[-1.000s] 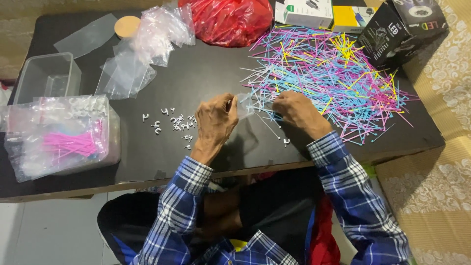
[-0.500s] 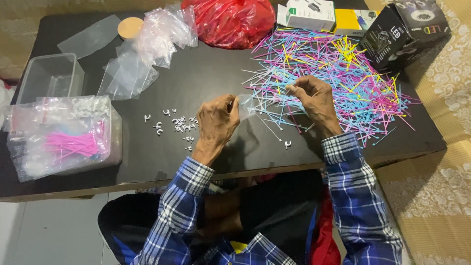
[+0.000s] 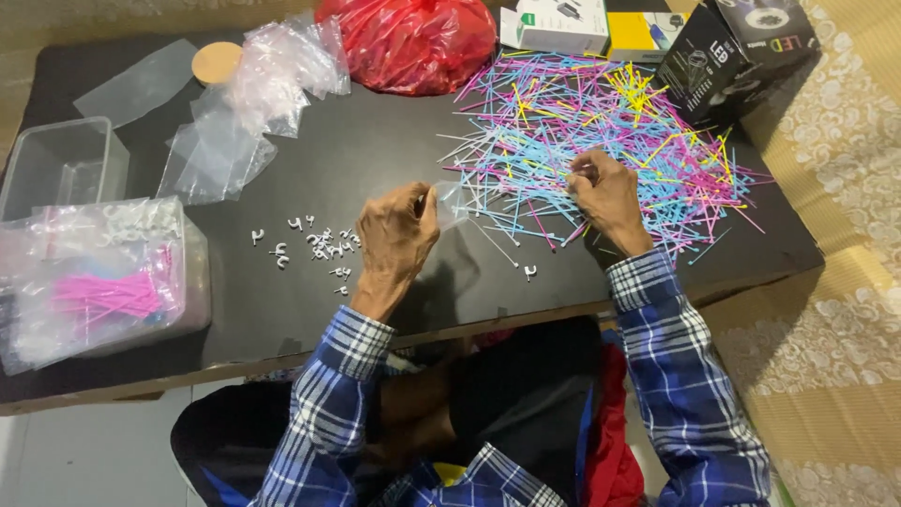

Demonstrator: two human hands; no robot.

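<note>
Two hands sorted plastic ties on a black table.

The left hand (image 3: 396,235) pinched a small clear bag (image 3: 450,202) near the front edge; the right hand (image 3: 608,195) closed its fingertips on ties in the coloured tie pile (image 3: 601,122) toward the far right corner. White clips (image 3: 319,246) lay left of it; a clear tub (image 3: 103,282) at the left edge held bagged pink ties.

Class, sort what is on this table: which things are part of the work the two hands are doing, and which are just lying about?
In use:
left hand holding a small clear bag
right hand in the coloured cable ties
small white clips beside the left hand

Lying about:
red plastic bag
black box
white box
empty clear tub
spare clear bags
</note>
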